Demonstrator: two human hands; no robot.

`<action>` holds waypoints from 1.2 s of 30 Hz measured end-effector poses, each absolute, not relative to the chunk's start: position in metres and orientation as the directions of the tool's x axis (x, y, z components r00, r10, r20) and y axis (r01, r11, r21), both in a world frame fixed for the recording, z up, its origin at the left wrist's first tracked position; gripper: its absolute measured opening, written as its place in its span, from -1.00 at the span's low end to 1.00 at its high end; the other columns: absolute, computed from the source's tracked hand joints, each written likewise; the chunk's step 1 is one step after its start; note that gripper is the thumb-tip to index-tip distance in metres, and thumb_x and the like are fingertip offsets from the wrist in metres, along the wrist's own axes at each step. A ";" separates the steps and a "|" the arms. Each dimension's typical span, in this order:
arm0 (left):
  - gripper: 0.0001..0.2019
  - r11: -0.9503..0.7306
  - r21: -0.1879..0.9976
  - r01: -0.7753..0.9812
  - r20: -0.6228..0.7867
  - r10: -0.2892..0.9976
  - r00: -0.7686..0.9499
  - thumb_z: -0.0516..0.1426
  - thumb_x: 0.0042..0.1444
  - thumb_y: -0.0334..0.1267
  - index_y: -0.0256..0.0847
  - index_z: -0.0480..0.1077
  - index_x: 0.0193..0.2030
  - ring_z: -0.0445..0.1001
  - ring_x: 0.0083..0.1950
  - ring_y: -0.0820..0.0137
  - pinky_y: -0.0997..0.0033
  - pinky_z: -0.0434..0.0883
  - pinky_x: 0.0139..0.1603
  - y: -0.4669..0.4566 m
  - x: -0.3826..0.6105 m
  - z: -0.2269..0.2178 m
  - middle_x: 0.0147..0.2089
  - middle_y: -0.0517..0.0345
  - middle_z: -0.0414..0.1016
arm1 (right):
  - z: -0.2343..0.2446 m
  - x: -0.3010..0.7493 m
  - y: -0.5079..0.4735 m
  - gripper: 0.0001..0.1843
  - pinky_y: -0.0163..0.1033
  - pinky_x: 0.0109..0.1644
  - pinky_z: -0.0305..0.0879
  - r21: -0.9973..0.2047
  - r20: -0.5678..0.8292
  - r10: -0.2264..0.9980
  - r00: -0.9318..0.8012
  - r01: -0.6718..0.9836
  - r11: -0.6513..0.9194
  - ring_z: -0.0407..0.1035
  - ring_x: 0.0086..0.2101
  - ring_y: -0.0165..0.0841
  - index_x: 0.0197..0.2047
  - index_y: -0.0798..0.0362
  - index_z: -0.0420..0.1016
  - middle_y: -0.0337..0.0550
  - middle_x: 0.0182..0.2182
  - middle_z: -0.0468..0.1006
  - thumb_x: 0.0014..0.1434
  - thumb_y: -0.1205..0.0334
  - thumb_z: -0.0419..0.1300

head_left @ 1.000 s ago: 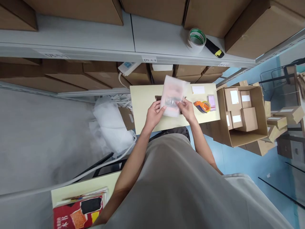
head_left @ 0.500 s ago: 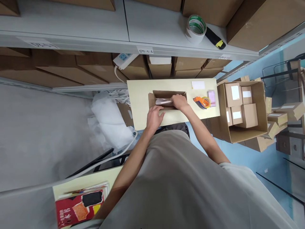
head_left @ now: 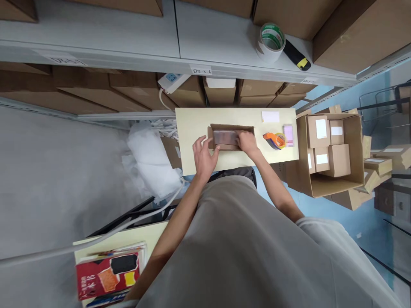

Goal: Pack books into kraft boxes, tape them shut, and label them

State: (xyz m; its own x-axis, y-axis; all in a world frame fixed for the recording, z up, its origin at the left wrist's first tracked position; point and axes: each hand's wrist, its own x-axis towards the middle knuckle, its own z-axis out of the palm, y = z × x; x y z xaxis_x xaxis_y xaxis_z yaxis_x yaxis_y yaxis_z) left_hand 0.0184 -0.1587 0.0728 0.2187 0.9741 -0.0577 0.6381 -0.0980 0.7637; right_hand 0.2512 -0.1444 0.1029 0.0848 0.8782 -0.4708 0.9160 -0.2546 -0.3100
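A small open cardboard box (head_left: 248, 127) rests on the cream tabletop. Inside it lies a shiny, clear-wrapped flat package (head_left: 225, 137), too blurred to identify. My right hand (head_left: 248, 143) reaches into the box from the right, its bent fingers closed at the package's right end and fingertips partly hidden. At the box's left end is my left hand (head_left: 205, 160), fingers spread, thumb and fingertips close to the left flap and front wall, holding nothing. Right of the box sit an orange tape dispenser (head_left: 272, 140), a pinkish pad (head_left: 288, 134) and a white label (head_left: 270, 116).
A large carton (head_left: 355, 149) of small labelled boxes stands at the table's right end. Behind, a grey shelf (head_left: 128, 47) carries cartons, a tape roll (head_left: 271, 42) and a cutter knife (head_left: 297, 55). White plastic wrap (head_left: 150, 158) lies left; a red book (head_left: 109, 273) lies lower left.
The package has gone from tilted to flatter in the box. My left hand has shifted slightly left and spread its fingers; my right hand has moved slightly right. The view has shifted a little.
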 end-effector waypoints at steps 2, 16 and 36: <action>-0.42 -0.062 0.767 0.639 -0.067 0.982 0.176 0.29 0.44 -0.08 -0.20 0.40 0.50 0.28 0.64 -0.15 -0.15 0.22 0.70 -0.156 0.019 0.071 0.54 -0.36 0.36 | 0.112 0.260 -0.175 -0.45 0.15 0.61 0.30 -0.453 -0.235 0.954 0.184 0.848 -0.275 0.43 0.45 0.00 0.52 0.11 0.53 0.20 0.48 0.57 0.58 0.34 0.05; -0.03 -0.060 0.755 0.653 -0.264 0.884 0.386 0.35 0.26 -0.21 -0.32 0.09 0.74 0.36 0.63 -0.23 -0.31 0.12 0.76 -0.141 0.041 0.053 0.48 -0.39 0.52 | 0.075 0.274 -0.239 -0.36 0.11 0.51 0.41 -0.595 -0.323 0.873 0.367 0.639 -0.488 0.53 0.33 -0.02 0.51 0.11 0.43 0.17 0.26 0.74 0.43 0.28 0.35; -0.74 -0.156 0.815 0.559 -0.042 0.945 0.325 0.17 0.42 -0.36 -0.14 0.73 0.00 0.66 0.24 0.09 0.02 0.58 0.43 -0.116 0.027 0.019 0.21 -0.08 0.70 | 0.041 0.296 -0.209 -0.74 -0.04 0.27 0.51 -0.604 -0.152 0.866 0.476 0.648 -0.463 0.61 0.07 -0.09 0.07 0.05 0.68 0.13 0.11 0.70 0.57 0.25 0.14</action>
State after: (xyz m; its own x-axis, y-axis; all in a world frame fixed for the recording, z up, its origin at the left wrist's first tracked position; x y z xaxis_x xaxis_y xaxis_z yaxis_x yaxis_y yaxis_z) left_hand 0.0268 -0.1162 0.0186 0.3252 0.9447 -0.0423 0.5585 -0.1558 0.8147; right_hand 0.2959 -0.2093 0.0413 0.4759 0.8662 -0.1524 0.6485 -0.4627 -0.6045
